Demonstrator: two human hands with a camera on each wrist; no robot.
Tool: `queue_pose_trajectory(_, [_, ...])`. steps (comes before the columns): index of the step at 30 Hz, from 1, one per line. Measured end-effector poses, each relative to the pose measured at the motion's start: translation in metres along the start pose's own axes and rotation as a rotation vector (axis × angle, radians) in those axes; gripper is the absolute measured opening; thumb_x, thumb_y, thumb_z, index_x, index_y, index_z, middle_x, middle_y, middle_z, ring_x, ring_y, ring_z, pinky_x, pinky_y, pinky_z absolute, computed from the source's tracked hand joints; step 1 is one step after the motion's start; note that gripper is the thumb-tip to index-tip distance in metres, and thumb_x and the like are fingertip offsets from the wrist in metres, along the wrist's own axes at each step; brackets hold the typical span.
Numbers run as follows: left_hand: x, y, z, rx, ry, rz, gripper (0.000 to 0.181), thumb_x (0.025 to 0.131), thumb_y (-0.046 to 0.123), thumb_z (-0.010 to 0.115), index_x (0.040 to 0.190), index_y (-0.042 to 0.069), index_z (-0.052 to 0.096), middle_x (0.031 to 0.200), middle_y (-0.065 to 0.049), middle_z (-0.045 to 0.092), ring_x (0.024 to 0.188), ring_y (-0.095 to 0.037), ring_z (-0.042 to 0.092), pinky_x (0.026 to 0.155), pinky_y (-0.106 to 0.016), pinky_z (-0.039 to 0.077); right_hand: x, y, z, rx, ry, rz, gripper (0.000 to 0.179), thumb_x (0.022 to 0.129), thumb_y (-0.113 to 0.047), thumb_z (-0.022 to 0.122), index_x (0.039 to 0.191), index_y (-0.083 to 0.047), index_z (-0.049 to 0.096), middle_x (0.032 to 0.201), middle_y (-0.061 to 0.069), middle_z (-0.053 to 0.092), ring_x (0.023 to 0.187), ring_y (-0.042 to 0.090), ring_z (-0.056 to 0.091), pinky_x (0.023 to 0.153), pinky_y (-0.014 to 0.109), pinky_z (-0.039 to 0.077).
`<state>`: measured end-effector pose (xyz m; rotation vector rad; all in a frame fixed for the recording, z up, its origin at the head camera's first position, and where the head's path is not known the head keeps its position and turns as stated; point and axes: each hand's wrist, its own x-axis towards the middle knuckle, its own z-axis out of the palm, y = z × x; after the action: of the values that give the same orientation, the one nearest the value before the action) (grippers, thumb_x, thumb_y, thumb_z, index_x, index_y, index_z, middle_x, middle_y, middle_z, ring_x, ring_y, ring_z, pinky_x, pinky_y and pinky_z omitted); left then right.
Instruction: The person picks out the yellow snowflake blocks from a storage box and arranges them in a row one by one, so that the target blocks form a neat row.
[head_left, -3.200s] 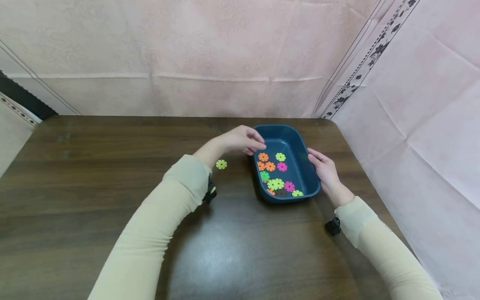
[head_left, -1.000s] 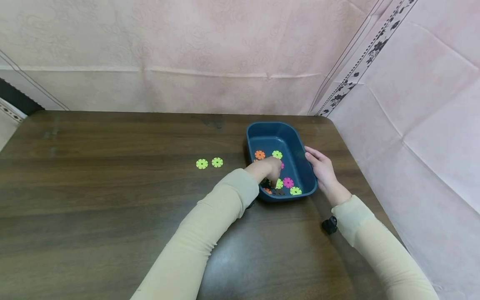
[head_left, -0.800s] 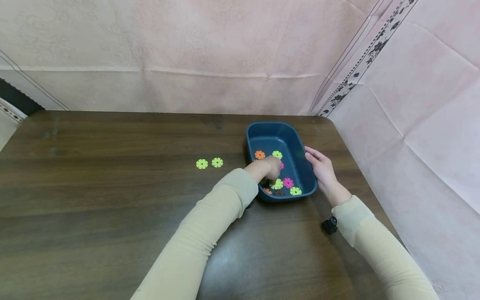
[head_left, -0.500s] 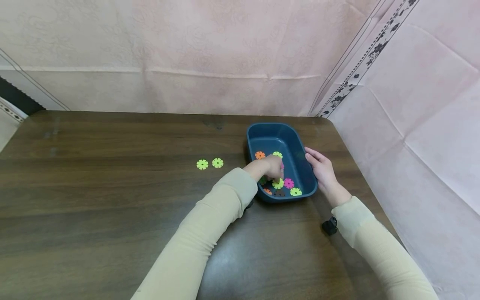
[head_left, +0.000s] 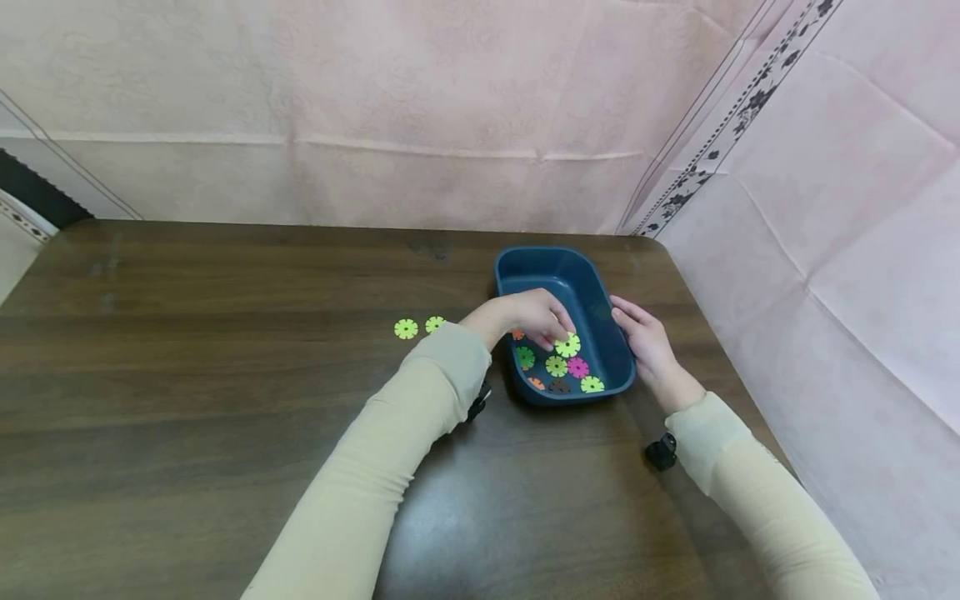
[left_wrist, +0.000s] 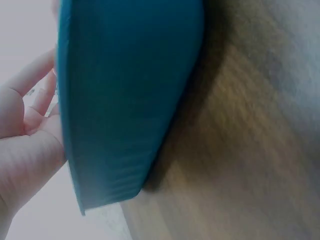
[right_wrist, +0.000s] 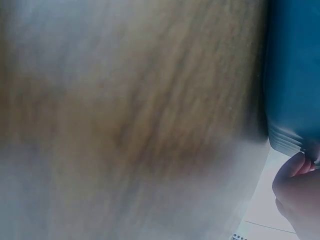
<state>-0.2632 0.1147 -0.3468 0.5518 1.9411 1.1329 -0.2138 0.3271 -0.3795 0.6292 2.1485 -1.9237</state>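
Notched yellow disc [head_left: 567,345] higher, in fingers [head_left: 562,317]

Discs [head_left: 578,367] lie in the tray [head_left: 606,337], two more discs [head_left: 406,329] (side by side) left of it.

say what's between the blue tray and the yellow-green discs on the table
In the head view, the left wrist and pale sleeve cuff cross that stretch, partly covering the nearer disc; no other disc shows on the visible tabletop there.

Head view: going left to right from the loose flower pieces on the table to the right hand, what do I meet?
First flower piece → second flower piece → left hand → pinched flower piece → rightmost flower piece → right hand.
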Motion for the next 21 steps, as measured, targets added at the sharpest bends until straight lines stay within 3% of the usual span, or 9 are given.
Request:
queue_pose_trajectory(3, [-0.007,0.0,-0.008,-0.068,-0.005,0.008,0.026,0.09,0.011,0.062,0.114,0.001,0.064,0.103,-0.011,0.063,0.076,-0.017,0.061,0.09,-0.035,0.053,0.0,0.0,0.0,0.024,-0.01,0.004,0.052,0.096,-0.035,0.05,0.144,-0.023,0.037,0.151,0.003,0.033,0.113,0.008,0.048,0.078,0.012,0.05])
queue_pose_trajectory(5, [-0.011,0.001,-0.014,-0.113,0.002,0.015,0.028,0.089,0.011,0.062,0.115,0.002,0.063,0.106,-0.012,0.063,0.083,-0.02,0.063,0.094,-0.037,0.051,-0.001,-0.001,-0.001,0.034,-0.014,0.004,0.051,0.096,-0.034,0.05,0.144,-0.023,0.037,0.151,0.003,0.033,0.113,0.008,0.047,0.08,0.013,0.05])
queue_pose_trajectory(9, [-0.02,-0.002,-0.028,-0.178,0.03,0.023,0.03,0.09,0.01,0.062,0.119,0.002,0.06,0.113,-0.014,0.061,0.097,-0.025,0.063,0.096,-0.036,0.05,-0.004,-0.004,0.0,0.034,-0.026,0.011,0.052,0.096,-0.033,0.05,0.145,-0.023,0.036,0.152,0.002,0.031,0.124,0.013,0.043,0.099,0.023,0.045])
queue_pose_trajectory(13, [-0.029,-0.008,-0.041,-0.204,0.072,0.027,0.031,0.09,0.011,0.061,0.121,0.002,0.059,0.116,-0.013,0.059,0.099,-0.024,0.062,0.093,-0.034,0.052,-0.006,-0.007,0.001,0.031,-0.031,0.018,0.052,0.096,-0.033,0.05,0.145,-0.024,0.036,0.153,0.001,0.029,0.133,0.017,0.037,0.112,0.033,0.033])
queue_pose_trajectory(17, [-0.04,-0.015,-0.052,-0.256,0.121,0.019,0.031,0.09,0.009,0.061,0.12,0.002,0.059,0.116,-0.014,0.059,0.099,-0.025,0.063,0.094,-0.034,0.052,-0.005,-0.007,0.002,0.024,-0.018,0.024,0.052,0.095,-0.033,0.052,0.144,-0.024,0.037,0.153,0.001,0.031,0.131,0.015,0.039,0.111,0.031,0.035])
queue_pose_trajectory(21, [-0.051,-0.025,-0.061,-0.318,0.168,0.013,0.031,0.089,0.008,0.062,0.12,0.001,0.059,0.114,-0.015,0.059,0.09,-0.02,0.064,0.099,-0.039,0.048,-0.004,-0.005,0.002,0.014,-0.011,0.025,0.052,0.095,-0.033,0.052,0.144,-0.024,0.038,0.152,0.001,0.032,0.122,0.012,0.044,0.102,0.024,0.043])
